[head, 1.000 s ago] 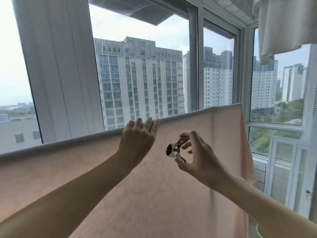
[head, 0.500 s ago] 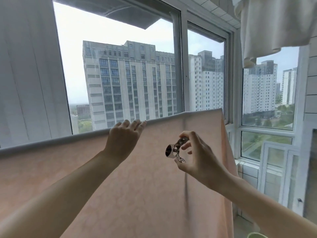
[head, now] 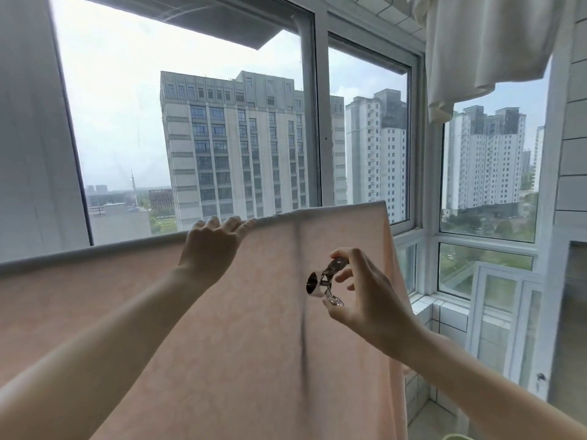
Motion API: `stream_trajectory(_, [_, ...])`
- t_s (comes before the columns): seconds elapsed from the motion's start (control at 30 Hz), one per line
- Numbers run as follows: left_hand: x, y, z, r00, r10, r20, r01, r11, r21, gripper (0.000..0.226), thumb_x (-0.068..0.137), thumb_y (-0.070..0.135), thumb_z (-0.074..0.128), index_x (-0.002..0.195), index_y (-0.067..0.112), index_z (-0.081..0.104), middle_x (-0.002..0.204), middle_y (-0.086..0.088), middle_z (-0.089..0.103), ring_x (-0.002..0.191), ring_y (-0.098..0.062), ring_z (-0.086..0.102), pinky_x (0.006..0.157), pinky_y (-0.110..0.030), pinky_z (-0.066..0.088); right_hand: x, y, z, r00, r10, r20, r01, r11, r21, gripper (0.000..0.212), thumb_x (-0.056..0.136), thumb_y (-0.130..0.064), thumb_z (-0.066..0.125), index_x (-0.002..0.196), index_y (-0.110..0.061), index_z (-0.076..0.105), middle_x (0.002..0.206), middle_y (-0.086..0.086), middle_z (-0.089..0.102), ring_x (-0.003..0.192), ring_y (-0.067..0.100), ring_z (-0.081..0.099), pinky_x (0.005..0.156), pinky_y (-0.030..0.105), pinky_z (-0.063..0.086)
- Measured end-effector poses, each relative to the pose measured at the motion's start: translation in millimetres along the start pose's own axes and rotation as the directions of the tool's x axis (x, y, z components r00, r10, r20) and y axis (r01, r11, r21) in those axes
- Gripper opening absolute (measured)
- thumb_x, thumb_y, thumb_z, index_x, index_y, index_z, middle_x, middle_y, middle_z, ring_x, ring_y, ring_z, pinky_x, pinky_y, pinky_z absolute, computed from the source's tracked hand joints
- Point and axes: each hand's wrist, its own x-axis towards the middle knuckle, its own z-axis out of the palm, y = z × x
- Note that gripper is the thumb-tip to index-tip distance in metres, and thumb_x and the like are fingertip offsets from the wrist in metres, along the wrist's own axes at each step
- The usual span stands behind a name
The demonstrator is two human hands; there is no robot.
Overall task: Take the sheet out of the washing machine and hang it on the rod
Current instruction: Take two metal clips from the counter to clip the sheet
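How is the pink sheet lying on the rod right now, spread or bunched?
Spread. The pink sheet drapes flat over the rod, its top fold running straight across, one vertical crease. The left hand rests on that fold.

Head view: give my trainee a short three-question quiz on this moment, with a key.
1. True or false: the pink sheet already hangs over the rod.
2. What does the right hand hold? A) a metal clip B) a hanger C) nothing
3. Where does the left hand rest?

Key: 1 true. 2 A. 3 On the sheet's top edge at the rod, fingers draped over it.
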Motion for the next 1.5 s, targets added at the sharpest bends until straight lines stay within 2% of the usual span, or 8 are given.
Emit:
stream_trajectory(0.1, [10, 10, 4, 1.0, -0.019, 0.02, 0.019, 1.0, 0.007, 0.065, 0.093, 0.003, 0.05, 0.15, 0.029, 0.032, 0.138, 0.0, 0.054, 0.106, -0.029, 0.062, 0.087, -0.042, 0.05, -4, 15, -7, 1.0, 0.002, 0.003, -0.002, 1.0, -0.012, 0.06, 0.074, -0.03, 0.079, 0.12, -0.026, 0.04, 0.11, -0.012, 0.051, 0.097, -0.005, 0.053, 0.078, 0.024, 0.05])
stream_trajectory(0.3, [35, 34, 18, 1.0, -0.017, 0.026, 0.017, 1.0, 0.011, 0.067, 0.094, 0.005, 0.045, 0.152, 0.031, 0.025, 0.14, 0.001, 0.051, 0.109, -0.028, 0.059, 0.088, -0.04, 0.048, 0, 44, -18, 1.0, 0.011, -0.005, -0.011, 0.999, -0.038, 0.061, 0.075, -0.032, 0.077, 0.121, -0.03, 0.037, 0.111, -0.016, 0.049, 0.099, -0.005, 0.051, 0.078, 0.024, 0.05])
stream_trajectory(0.57, [61, 65, 47, 0.979, -0.019, -0.202, 0.026, 0.999, 0.029, 0.054, 0.083, -0.002, 0.062, 0.134, 0.015, 0.058, 0.11, -0.01, 0.069, 0.078, -0.034, 0.067, 0.069, -0.043, 0.054, 28, 83, -27, 1.0, -0.016, 0.025, 0.018, 0.995, -0.096, 0.062, 0.078, -0.031, 0.076, 0.124, -0.031, 0.034, 0.114, -0.014, 0.049, 0.099, -0.006, 0.05, 0.08, 0.026, 0.051])
stream_trajectory(0.83, [88, 76, 65, 0.955, 0.02, -0.296, -0.021, 1.0, 0.0, 0.044, 0.084, 0.003, 0.07, 0.127, 0.012, 0.063, 0.101, -0.009, 0.072, 0.071, -0.028, 0.069, 0.06, -0.035, 0.055, 68, 113, -25, 0.998, -0.059, 0.027, 0.062, 0.992, -0.107, 0.062, 0.078, -0.029, 0.076, 0.126, -0.027, 0.036, 0.114, -0.011, 0.049, 0.096, 0.002, 0.053, 0.078, 0.031, 0.052])
stream_trajectory(1.1, [121, 96, 61, 0.978, -0.11, -0.176, 0.074, 0.976, -0.203, 0.028, 0.095, 0.038, 0.054, 0.11, 0.019, 0.067, 0.093, 0.003, 0.071, 0.07, -0.02, 0.069, 0.051, -0.028, 0.05, 111, 140, -29, 0.99, -0.138, -0.009, 0.133, 0.97, -0.204, 0.068, 0.073, -0.015, 0.08, 0.127, -0.024, 0.04, 0.119, -0.004, 0.041, 0.101, 0.016, 0.054, 0.083, 0.036, 0.052])
stream_trajectory(1.23, [140, 111, 58, 0.99, -0.126, -0.062, 0.111, 0.972, -0.206, 0.02, 0.096, 0.039, 0.054, 0.097, 0.022, 0.063, 0.086, 0.008, 0.066, 0.073, -0.015, 0.064, 0.054, -0.026, 0.039, 125, 150, -36, 0.987, -0.157, -0.022, 0.146, 0.955, -0.26, 0.07, 0.072, -0.015, 0.081, 0.13, -0.02, 0.042, 0.123, -0.003, 0.042, 0.107, 0.017, 0.052, 0.092, 0.037, 0.049])
stream_trajectory(1.33, [156, 119, 62, 0.989, -0.15, 0.009, 0.148, 0.961, -0.234, 0.016, 0.097, 0.028, 0.053, 0.085, 0.02, 0.056, 0.072, 0.008, 0.058, 0.063, -0.012, 0.057, 0.056, -0.028, 0.044, 132, 154, -40, 0.989, -0.143, -0.023, 0.132, 0.956, -0.262, 0.07, 0.075, -0.017, 0.08, 0.134, -0.02, 0.042, 0.121, -0.005, 0.047, 0.106, 0.01, 0.054, 0.091, 0.031, 0.049])
stream_trajectory(1.5, [169, 125, 62, 0.989, -0.124, 0.077, 0.14, 0.95, -0.279, 0.014, 0.097, 0.029, 0.052, 0.088, 0.018, 0.054, 0.07, 0.006, 0.057, 0.064, -0.014, 0.059, 0.068, -0.035, 0.055, 141, 163, -45, 0.987, -0.159, -0.005, 0.15, 0.937, -0.316, 0.071, 0.077, -0.026, 0.078, 0.137, -0.018, 0.041, 0.126, -0.004, 0.055, 0.115, 0.012, 0.053, 0.099, 0.034, 0.045])
